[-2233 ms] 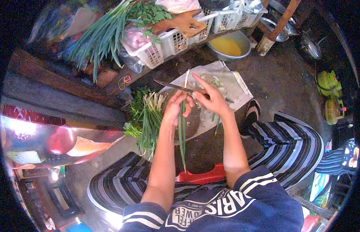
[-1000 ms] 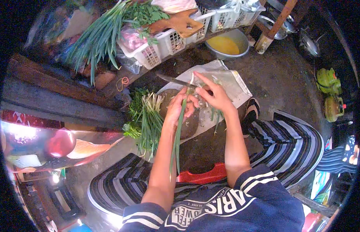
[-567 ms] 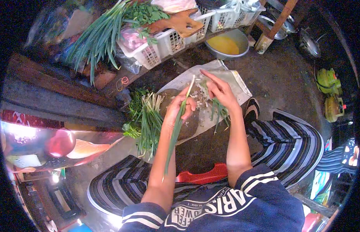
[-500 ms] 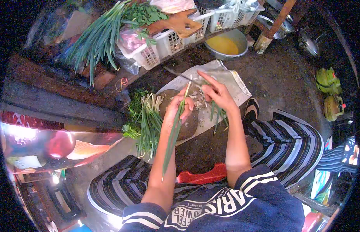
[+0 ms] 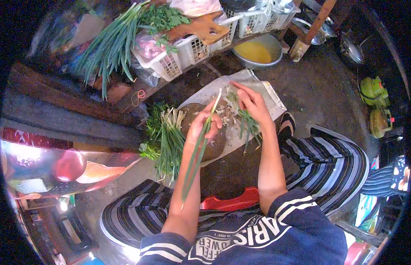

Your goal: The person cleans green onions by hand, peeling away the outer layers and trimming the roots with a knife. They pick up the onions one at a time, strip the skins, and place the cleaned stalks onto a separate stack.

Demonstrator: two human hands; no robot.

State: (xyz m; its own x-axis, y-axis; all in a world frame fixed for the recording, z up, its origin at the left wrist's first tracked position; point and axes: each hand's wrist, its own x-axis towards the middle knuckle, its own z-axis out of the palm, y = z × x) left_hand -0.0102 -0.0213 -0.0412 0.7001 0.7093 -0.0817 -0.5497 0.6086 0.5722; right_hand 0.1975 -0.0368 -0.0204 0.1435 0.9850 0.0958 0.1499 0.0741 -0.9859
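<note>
My left hand (image 5: 204,126) is closed around a spring onion (image 5: 194,165), its white end pointing up and away and its green leaves hanging over my forearm. To the right, my right hand (image 5: 255,106) is apart from it, with fingers stretched toward the upper left and no held thing visible. Under both hands, scraps of trimmed onion (image 5: 224,115) lie on a round brown board or stone (image 5: 214,148) and a pale sheet (image 5: 263,90). Left of my left hand rests a bunch of spring onions (image 5: 171,141), with leafy green herbs (image 5: 149,151) beside it. Cut green leaves (image 5: 247,123) lie below my right hand.
White baskets (image 5: 168,64) stand along the back, with a wooden cutting board (image 5: 198,28) and more spring onions (image 5: 115,42) on top. A metal basin of yellow liquid (image 5: 258,52) sits at their right. Green gas cylinders (image 5: 373,92) stand far right. A shiny patterned surface is at left.
My right hand has shifted slightly right and down, away from the spring onion. The dark blurred streaks near its fingers are gone. My left hand keeps its hold, the onion tilting slightly.
</note>
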